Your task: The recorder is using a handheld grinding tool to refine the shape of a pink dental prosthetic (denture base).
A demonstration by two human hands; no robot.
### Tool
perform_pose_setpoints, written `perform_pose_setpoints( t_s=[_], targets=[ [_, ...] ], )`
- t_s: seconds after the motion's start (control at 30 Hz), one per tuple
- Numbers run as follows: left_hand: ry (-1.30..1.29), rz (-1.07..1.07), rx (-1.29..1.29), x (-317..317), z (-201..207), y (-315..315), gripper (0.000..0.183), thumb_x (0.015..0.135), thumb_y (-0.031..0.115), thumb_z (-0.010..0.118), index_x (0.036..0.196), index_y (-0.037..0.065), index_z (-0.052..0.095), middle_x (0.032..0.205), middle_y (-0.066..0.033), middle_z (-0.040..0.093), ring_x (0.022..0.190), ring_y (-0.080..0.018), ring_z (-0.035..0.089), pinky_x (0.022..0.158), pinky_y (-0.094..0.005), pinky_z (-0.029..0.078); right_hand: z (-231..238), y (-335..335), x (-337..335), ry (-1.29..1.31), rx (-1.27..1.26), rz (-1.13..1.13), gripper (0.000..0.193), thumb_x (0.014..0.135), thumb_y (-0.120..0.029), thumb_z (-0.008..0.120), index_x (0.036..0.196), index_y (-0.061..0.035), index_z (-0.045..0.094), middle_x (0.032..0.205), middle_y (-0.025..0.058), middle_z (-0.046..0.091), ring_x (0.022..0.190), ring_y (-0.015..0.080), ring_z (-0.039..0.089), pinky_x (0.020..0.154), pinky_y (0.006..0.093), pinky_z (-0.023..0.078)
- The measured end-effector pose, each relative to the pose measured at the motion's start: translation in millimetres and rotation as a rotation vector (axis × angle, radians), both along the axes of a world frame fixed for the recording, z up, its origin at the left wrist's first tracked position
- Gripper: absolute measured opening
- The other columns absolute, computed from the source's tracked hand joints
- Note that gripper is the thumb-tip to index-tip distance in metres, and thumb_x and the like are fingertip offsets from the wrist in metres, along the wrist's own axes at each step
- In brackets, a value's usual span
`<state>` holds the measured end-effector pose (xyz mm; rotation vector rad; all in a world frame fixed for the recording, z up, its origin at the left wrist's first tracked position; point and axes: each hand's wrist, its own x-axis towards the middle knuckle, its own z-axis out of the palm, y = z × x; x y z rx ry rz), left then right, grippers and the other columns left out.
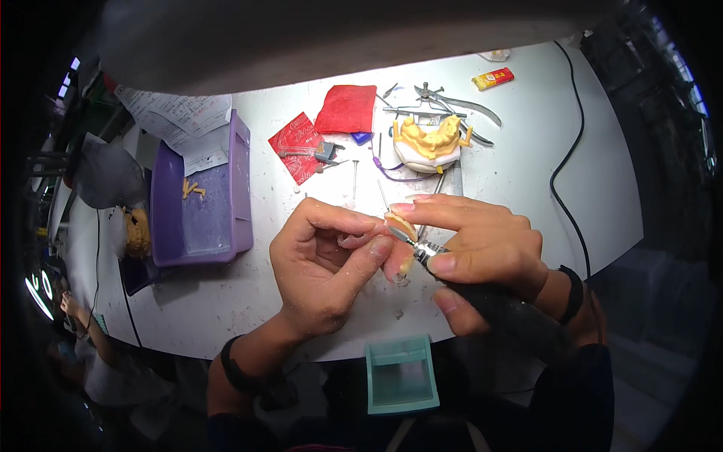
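Note:
Over the white table's near middle, my left hand (pixel 316 264) pinches a small pink partial denture (pixel 398 264) with cream teeth and a wire loop at its lower end. My right hand (pixel 493 245) is closed round a rotary handpiece (pixel 431 252) with a silver nose and black body. The handpiece's metal bur reaches the denture between my hands; whether it touches is too fine to tell. Fingertips of my right hand also rest against the denture's upper edge. Beyond them stands a yellow dental cast (pixel 429 139) on a white base.
Pliers (pixel 471 105), red wax sheets (pixel 346 108) and thin metal tools (pixel 355 181) lie behind my hands. A purple bin (pixel 241 181) with papers (pixel 188 124) stands left. A black cable (pixel 556 181) runs right. A teal tray (pixel 403 410) sits below the table edge. Another person's arm (pixel 94 328) shows far left.

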<state>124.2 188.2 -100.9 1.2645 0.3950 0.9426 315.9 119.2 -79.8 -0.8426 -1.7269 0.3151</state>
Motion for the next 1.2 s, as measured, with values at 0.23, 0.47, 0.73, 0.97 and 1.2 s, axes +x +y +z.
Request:
perform_pose_setpoints(
  t_s=[0.23,0.47,0.73,0.97,1.2],
  targets=[
    [0.056,0.044,0.033,2,-3,7,0.022,0.086,-0.012,0.06,0.101,0.0,0.048,0.101,-0.0181,0.065,0.093,-0.0166,0.064,0.086,-0.0325,0.051,-15,4,-10,0.33,-0.191,-0.136,0.049,0.077,-0.003,0.08,0.118,0.0002,0.053,0.097,0.0152,0.066,0.079,0.0124,0.065,0.074,0.0253,0.056],
    [-0.013,-0.076,-0.123,-3,-2,11,0.014,0.09,-0.003,0.062,0.095,0.002,0.05,0.102,-0.0182,0.067,0.09,-0.016,0.064,0.085,-0.0322,0.051,-11,8,-12,0.396,-0.337,-0.151,0.045,0.079,0.007,0.073,0.119,0.0008,0.055,0.097,0.0088,0.062,0.088,0.0117,0.064,0.077,0.0234,0.054],
    [0.227,-0.334,-0.363,2,16,15,0.036,0.094,0.004,0.06,0.126,-0.006,0.048,0.099,-0.014,0.067,0.083,-0.0155,0.066,0.074,-0.0274,0.055,-7,10,2,0.353,-0.437,-0.013,0.04,0.082,0.01,0.067,0.119,0.0018,0.053,0.097,0.0147,0.064,0.089,0.0166,0.067,0.08,0.0291,0.056],
    [0.156,-0.176,-0.147,1,11,8,0.046,0.089,-0.009,0.061,0.131,-0.007,0.044,0.104,-0.02,0.066,0.094,-0.0227,0.069,0.081,-0.0316,0.058,-9,12,-1,0.366,-0.243,-0.194,0.041,0.084,0.007,0.067,0.121,0.0011,0.051,0.096,0.0156,0.065,0.091,0.0182,0.067,0.081,0.0308,0.055],
    [0.089,0.038,0.128,0,1,7,0.041,0.087,-0.008,0.062,0.126,-0.004,0.048,0.106,-0.021,0.064,0.087,-0.0267,0.071,0.08,-0.0359,0.06,0,6,0,0.441,-0.387,-0.072,0.035,0.084,0.01,0.064,0.118,0.003,0.054,0.103,0.0148,0.063,0.093,0.0157,0.067,0.082,0.0276,0.054]
  ],
)
